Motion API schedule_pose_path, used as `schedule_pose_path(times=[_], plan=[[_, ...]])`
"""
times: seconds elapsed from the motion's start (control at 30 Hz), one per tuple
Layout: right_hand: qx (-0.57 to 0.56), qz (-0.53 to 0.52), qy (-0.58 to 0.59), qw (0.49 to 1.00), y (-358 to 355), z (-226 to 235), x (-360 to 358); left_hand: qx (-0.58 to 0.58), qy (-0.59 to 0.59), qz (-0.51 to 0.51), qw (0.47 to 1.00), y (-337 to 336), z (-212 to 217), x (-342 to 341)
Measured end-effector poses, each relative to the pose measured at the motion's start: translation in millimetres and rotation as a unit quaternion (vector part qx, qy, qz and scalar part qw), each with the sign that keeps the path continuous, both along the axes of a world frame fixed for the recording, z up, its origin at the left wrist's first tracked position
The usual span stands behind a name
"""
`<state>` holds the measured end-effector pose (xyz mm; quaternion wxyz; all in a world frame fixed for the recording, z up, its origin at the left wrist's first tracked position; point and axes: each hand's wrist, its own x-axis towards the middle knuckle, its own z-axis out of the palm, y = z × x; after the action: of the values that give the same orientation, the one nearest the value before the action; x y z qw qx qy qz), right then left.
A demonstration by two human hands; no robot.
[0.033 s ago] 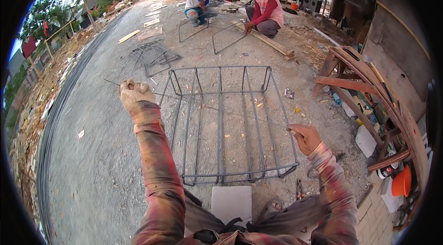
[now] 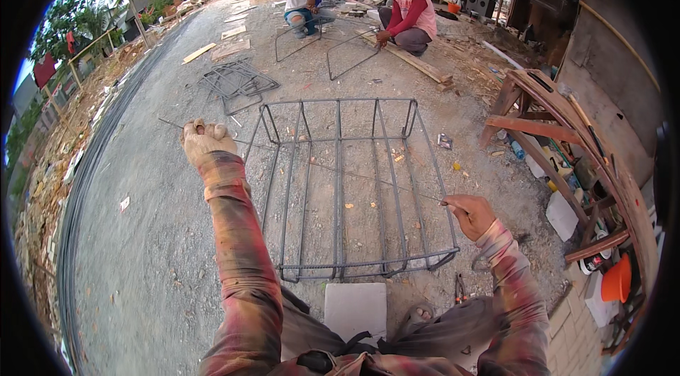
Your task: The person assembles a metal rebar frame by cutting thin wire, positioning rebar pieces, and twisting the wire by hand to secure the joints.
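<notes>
A thin metal wire [image 2: 368,177] runs slantwise over the rebar cage [image 2: 338,192], held near both ends. My left hand [image 2: 207,142], in a worn glove, is closed round it beyond the cage's left side, and a short end sticks out past the fist. At the cage's right side my right hand [image 2: 471,214], bare, pinches the other end between thumb and fingers. The cage lies on the gravel in front of me, made of long bars joined by bent frames. Whether the wire touches the bars I cannot tell.
Bent rebar frames [image 2: 237,84] lie in a pile beyond the cage. Two people crouch farther off, near upright frames [image 2: 354,54]. Pliers [image 2: 460,289] and a pale block [image 2: 355,312] are by my feet. A wooden trestle [image 2: 567,121] stands right; long bars [image 2: 88,178] line the left.
</notes>
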<state>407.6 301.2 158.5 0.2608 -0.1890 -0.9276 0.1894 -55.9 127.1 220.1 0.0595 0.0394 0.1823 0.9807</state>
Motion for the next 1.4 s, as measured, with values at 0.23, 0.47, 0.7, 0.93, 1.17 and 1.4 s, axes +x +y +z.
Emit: schedule_pose_path(times=[0.23, 0.47, 0.7, 0.93, 1.17, 1.4], plan=[[-0.149, -0.074, 0.016, 0.986, 1, -22, 72, -0.025, -0.032, 0.044, 0.998, -21, -18, -31], [-0.299, -0.059, -0.022, 0.952, -17, -24, 79, 0.022, -0.037, 0.015, 0.999, -54, -60, -93], [-0.275, -0.085, 0.068, 0.955, -29, -11, 54, -0.161, -0.06, -0.201, 0.964, -5, -34, -10], [-0.151, -0.096, 0.086, 0.98, -27, -22, 39, -0.129, 0.099, -0.379, 0.911, 41, -51, 12], [-0.143, -0.114, 0.099, 0.978, -34, -36, 44, -0.128, 0.07, -0.319, 0.937, 46, -40, 29], [-0.169, -0.125, 0.043, 0.977, -40, -31, 44, -0.171, 0.017, -0.188, 0.967, 41, -62, -1]])
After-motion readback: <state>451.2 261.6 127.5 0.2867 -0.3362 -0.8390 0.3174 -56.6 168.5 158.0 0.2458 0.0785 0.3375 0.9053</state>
